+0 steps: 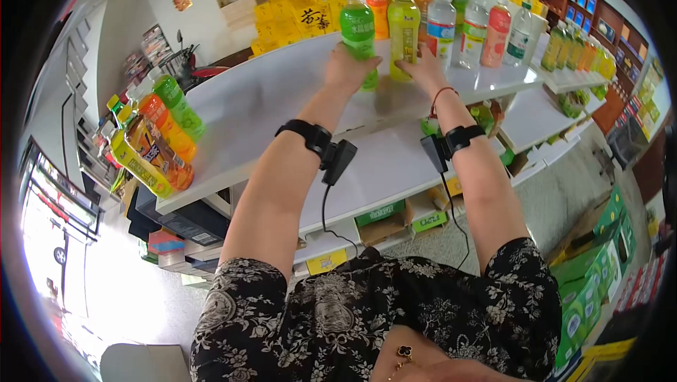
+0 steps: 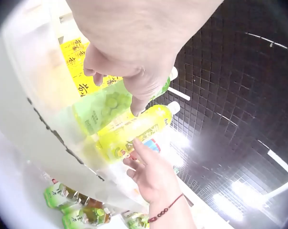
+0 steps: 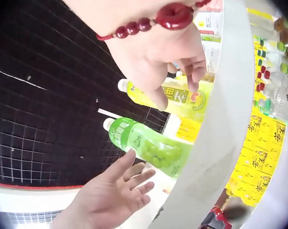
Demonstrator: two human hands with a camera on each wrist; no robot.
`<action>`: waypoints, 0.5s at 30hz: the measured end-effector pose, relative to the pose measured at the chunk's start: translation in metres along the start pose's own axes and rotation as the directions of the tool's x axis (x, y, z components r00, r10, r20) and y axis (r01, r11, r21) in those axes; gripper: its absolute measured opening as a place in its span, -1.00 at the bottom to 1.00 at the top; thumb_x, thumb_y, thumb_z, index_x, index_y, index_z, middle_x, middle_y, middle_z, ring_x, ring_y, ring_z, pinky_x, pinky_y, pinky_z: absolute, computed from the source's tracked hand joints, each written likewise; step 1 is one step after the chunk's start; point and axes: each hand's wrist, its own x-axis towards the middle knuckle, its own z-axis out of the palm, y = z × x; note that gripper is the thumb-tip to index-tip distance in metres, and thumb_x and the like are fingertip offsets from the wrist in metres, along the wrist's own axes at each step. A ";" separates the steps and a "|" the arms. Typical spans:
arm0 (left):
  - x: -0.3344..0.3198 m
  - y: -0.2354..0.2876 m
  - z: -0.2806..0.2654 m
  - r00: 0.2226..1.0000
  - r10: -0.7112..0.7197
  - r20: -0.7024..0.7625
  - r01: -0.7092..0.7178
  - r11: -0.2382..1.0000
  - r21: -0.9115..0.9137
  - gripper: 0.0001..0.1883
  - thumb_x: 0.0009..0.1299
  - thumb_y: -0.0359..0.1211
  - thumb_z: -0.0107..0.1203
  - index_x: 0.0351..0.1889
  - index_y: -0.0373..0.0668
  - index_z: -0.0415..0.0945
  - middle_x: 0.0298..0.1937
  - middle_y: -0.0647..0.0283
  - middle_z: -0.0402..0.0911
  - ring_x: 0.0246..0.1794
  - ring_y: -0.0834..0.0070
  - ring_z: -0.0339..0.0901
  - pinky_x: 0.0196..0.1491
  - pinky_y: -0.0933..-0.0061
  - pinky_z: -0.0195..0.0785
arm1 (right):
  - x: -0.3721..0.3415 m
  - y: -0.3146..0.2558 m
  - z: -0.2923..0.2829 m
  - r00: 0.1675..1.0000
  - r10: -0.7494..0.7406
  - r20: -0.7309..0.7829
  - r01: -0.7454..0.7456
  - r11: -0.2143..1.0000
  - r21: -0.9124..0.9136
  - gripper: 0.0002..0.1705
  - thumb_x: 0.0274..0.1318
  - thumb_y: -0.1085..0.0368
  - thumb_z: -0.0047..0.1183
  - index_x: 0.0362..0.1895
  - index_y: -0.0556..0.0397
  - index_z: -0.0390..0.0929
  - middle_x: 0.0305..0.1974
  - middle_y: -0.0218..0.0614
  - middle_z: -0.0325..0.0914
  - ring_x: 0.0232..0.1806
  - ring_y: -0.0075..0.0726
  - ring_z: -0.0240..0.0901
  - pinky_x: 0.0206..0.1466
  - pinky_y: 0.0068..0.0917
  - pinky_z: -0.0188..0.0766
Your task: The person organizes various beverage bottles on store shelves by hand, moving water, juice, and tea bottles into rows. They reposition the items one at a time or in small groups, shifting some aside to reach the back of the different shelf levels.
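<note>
Shows sealed plastic drink bottles around two bare hands at a white shelf [image 1: 261, 93]: directly at the left hand [image 1: 349, 68], a green grape-drink bottle [image 1: 358, 26] with pale green contents; just beside it, at the right hand [image 1: 427, 70], a yellow fruit-drink bottle [image 1: 404, 22] with yellow contents. Includes, beyond and to the right of the right hand, a blue-labelled bottle [image 1: 441, 22] and a green-labelled bottle [image 1: 520, 33], both with clear contents, plus a pink drink bottle [image 1: 496, 35]. Places an orange drink bottle [image 1: 377, 8] beyond the gap between the hands and, well to the left of the left hand, an amber tea bottle [image 1: 159, 149] among others. Wears, on the grape drink, a white cap, a green wrap with white characters and printed green grapes; on its yellow neighbour, a white cap and a label with a round fruit. Stands both upright between the hands, nearer the left for the green and nearer the right for the yellow. Shows the left fingers spread and the right fingers loosely bent, thumb apart. Cannot be told whether either palm touches plastic. Stacks yellow cartons [image 1: 310, 19] farther beyond.
</note>
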 end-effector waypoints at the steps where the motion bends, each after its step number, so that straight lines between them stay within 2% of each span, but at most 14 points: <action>1: 0.000 0.002 0.005 0.998 0.005 -0.063 -0.004 1.000 0.011 -0.18 0.07 0.02 0.33 0.10 -0.40 0.28 0.09 -0.13 0.48 0.07 0.13 0.51 0.08 0.21 0.37 | 0.002 0.005 0.003 1.000 0.004 0.006 -0.005 0.997 0.082 -0.18 -0.15 -0.04 0.30 0.12 0.24 0.35 0.01 0.10 0.49 0.05 0.11 0.45 0.10 -0.21 0.37; 2: 0.001 0.002 0.009 0.992 0.010 -0.122 -0.007 1.000 0.021 -0.24 0.09 0.02 0.32 0.04 -0.38 0.31 0.03 -0.12 0.53 0.02 0.12 0.54 0.05 0.19 0.39 | 0.002 0.007 0.004 1.000 0.011 0.013 -0.013 0.987 0.161 -0.19 -0.16 -0.02 0.30 0.11 0.24 0.36 0.00 0.10 0.50 0.05 0.10 0.45 0.10 -0.21 0.37; 3: 0.003 0.001 0.010 0.991 0.003 -0.135 -0.001 1.000 0.017 -0.24 0.09 0.02 0.32 0.04 -0.38 0.31 0.03 -0.12 0.53 0.02 0.12 0.54 0.05 0.19 0.39 | 0.001 0.010 0.006 0.999 0.031 0.022 -0.034 0.987 0.160 -0.28 -0.15 0.04 0.30 0.05 0.25 0.42 -0.04 0.09 0.53 0.04 0.06 0.47 0.10 -0.22 0.37; 4: 0.005 -0.001 0.011 0.987 0.016 -0.161 -0.006 0.998 0.058 -0.26 0.10 0.02 0.29 0.03 -0.38 0.31 -0.01 -0.13 0.54 0.02 0.08 0.53 0.05 0.17 0.39 | 0.001 0.012 0.007 0.999 0.022 0.032 -0.027 0.987 0.159 -0.28 -0.15 0.04 0.30 0.05 0.25 0.42 -0.04 0.09 0.53 0.04 0.06 0.47 0.10 -0.22 0.37; 6: 0.003 -0.007 0.011 0.983 0.013 -0.184 0.004 0.995 0.096 -0.27 0.12 0.02 0.27 0.02 -0.39 0.32 -0.04 -0.14 0.54 0.02 0.05 0.52 0.04 0.15 0.39 | -0.005 0.009 0.005 0.998 0.031 0.049 -0.043 0.963 0.266 -0.36 -0.11 0.09 0.28 0.00 0.26 0.46 -0.06 0.08 0.54 0.01 0.04 0.49 0.09 -0.25 0.38; 8: 0.004 -0.011 0.007 0.983 0.062 -0.175 -0.035 0.988 0.154 -0.27 0.14 0.05 0.24 0.02 -0.39 0.31 -0.08 -0.15 0.55 0.01 -0.01 0.51 0.05 0.14 0.39 | -0.008 0.002 0.000 0.998 0.039 0.042 -0.049 0.966 0.255 -0.39 -0.10 0.11 0.27 -0.01 0.26 0.47 -0.08 0.08 0.55 0.00 0.04 0.49 0.08 -0.26 0.38; 12: -0.013 -0.030 -0.023 0.980 0.063 -0.191 -0.020 0.975 0.222 -0.25 0.15 0.06 0.23 0.04 -0.40 0.28 -0.05 -0.17 0.54 0.02 -0.03 0.49 0.04 0.13 0.38 | -0.002 0.016 0.010 0.998 0.036 0.056 -0.049 0.967 0.250 -0.43 -0.06 0.10 0.26 -0.03 0.24 0.49 -0.11 0.05 0.57 -0.03 0.03 0.51 0.05 -0.25 0.39; 15: -0.048 -0.046 -0.062 0.973 0.028 -0.229 0.032 0.966 0.258 -0.33 0.17 -0.05 0.24 0.06 -0.33 0.27 -0.02 -0.13 0.53 0.00 -0.06 0.50 0.01 0.12 0.40 | 0.000 0.018 0.011 0.997 0.045 0.058 -0.056 0.977 0.207 -0.45 -0.05 0.07 0.25 -0.05 0.21 0.51 -0.13 0.03 0.58 -0.05 0.03 0.52 0.03 -0.24 0.39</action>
